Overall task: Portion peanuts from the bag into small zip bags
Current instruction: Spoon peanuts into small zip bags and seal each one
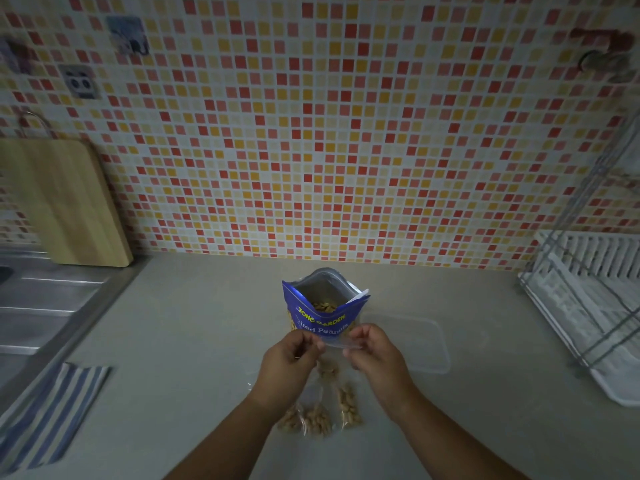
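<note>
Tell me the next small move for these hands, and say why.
Probably press the zip shut along its top: left hand and right hand pinch the top edge of the small zip bag, peanuts already hang inside it, and filled bags lie on the counter nearby.

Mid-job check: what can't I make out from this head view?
All head view.
Small zip bag, pinched by left hand and right hand: clear plastic, dim light; seal open or closed unclear.
Peanut bag: lower part hidden behind hands; fill level unknown.
Filled bags: overlapping, blurred; count uncertain.
Dish rack: cut off by right edge.
</note>
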A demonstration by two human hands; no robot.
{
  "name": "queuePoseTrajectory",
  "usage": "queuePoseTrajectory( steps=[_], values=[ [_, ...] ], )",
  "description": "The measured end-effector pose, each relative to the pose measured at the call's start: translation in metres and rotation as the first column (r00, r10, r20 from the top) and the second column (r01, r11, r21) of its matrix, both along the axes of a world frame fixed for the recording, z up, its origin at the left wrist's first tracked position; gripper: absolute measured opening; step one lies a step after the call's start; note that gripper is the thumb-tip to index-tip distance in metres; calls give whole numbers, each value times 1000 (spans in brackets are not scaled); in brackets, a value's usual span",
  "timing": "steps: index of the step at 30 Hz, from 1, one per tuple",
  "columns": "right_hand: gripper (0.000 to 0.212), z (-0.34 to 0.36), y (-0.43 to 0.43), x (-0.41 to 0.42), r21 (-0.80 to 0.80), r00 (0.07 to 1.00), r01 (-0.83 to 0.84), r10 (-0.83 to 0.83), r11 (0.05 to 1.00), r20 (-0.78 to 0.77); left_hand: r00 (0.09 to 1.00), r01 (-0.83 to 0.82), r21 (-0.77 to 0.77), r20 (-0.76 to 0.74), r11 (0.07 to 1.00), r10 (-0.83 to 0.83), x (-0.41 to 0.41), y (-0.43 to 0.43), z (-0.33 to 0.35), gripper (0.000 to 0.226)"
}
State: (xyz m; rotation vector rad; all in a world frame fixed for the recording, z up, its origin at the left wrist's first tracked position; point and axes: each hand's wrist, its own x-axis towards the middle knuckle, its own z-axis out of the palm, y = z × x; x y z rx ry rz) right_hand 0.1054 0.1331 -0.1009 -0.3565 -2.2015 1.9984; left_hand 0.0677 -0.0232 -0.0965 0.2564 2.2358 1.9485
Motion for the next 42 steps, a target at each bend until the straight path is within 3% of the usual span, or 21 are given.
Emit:
queuePoseTrajectory(
  steps=[2, 5, 8, 12, 15, 19, 32, 35, 38, 42],
  values=[
    [16, 4, 0, -1, 164, 998, -30, 38, 986, -50, 992, 7, -125, -122, 992, -22, 1, 0, 0, 7],
    [10, 11, -2, -6, 435, 983, -36, 110, 900, -146, 970, -10, -176, -240, 984, -33, 6, 5, 7, 12],
    [28, 10, 0, -10, 633, 968, -5, 163, 774, -192, 953, -20, -190, -301, 982, -38, 5, 8, 8, 12],
    [22, 5, -3, -12, 828, 942, 59, 243, 558, -231, 919, -63, -223, -394, 973, -30, 7, 9, 5, 12],
    [22, 9, -6, -12, 857, 933, 102, 250, 505, -258, 912, -145, -166, -405, 975, 66, 10, 12, 6, 12],
    [21, 18, -2, -12, 858, 936, 79, 257, 507, -238, 913, -227, -97, -367, 969, 177, 8, 13, 11, 12],
    [11, 12, 8, -12, 880, 902, 150, 301, 451, -308, 934, -255, -5, -261, 967, 245, 7, 3, 6, 11],
    [12, 6, 16, -13, 868, 920, 108, 281, 485, -272, 925, -332, 21, -187, 943, 330, 0, -6, 6, 14],
    [17, 1, 36, -10, 814, 985, -46, 161, 579, -60, 933, -349, 18, -88, 937, 349, -13, -24, -1, 23],
    [19, -15, 36, -4, 753, 958, -271, 92, 600, 271, 952, -270, -11, 147, 963, 269, -10, -24, -23, 24]
  ],
)
